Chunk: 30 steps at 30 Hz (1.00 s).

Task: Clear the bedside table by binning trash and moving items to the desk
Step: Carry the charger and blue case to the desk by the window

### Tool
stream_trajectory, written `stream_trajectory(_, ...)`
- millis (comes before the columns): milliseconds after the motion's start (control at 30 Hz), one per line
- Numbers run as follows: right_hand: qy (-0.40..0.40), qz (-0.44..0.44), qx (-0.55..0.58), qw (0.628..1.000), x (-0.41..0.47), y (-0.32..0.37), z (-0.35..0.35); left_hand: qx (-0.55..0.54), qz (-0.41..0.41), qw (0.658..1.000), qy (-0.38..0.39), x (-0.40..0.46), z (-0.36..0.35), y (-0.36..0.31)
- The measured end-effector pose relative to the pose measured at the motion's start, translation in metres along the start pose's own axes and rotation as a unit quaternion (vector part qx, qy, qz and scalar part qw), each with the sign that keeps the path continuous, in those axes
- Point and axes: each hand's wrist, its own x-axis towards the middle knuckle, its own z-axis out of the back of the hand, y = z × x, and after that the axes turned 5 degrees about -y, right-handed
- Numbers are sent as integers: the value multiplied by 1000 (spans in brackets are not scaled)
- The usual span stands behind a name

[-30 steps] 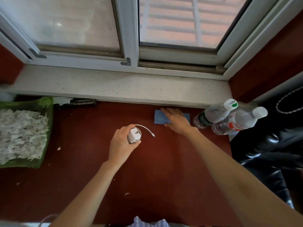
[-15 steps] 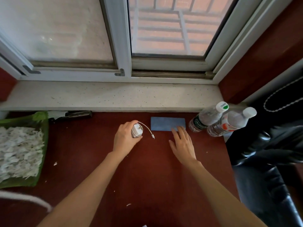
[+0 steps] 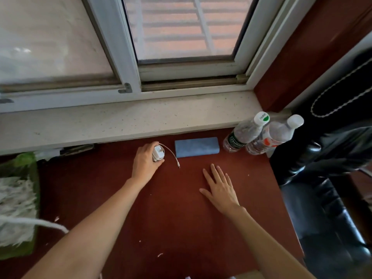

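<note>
Two hands: left hand (image 3: 145, 165) grips charger (image 3: 158, 153); right hand (image 3: 219, 189) flat, empty.
Risk: trailing cable (image 3: 171, 153) may snag.

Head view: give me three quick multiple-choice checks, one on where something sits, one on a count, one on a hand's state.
1. Where does the blue pack lie?
A. on the windowsill
B. on the red tabletop below the sill
C. in the green bin

2. How many water bottles stand at the right?
A. one
B. two
C. four

3. What is the left hand doing?
A. gripping a white charger
B. lying flat and empty
C. holding a bottle

Answers: 1 B, it rests on the red surface just under the sill; 2 B, green-capped bottle and white-capped bottle; 3 A, fingers wrap the charger, its cable trailing.
</note>
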Motion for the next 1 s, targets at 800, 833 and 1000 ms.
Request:
stream_trajectory(800,2,-4,-5,1000,0,-1,-6,127,-115,981,87,9,12,5)
stream_trajectory(833,6,-5,-6,1000,0,-1,-5,133,-111,982,78,2,13,5)
stream_trajectory(1000,29,-12,1,1000,0,4,6,172,-85,981,37,-48,22,3)
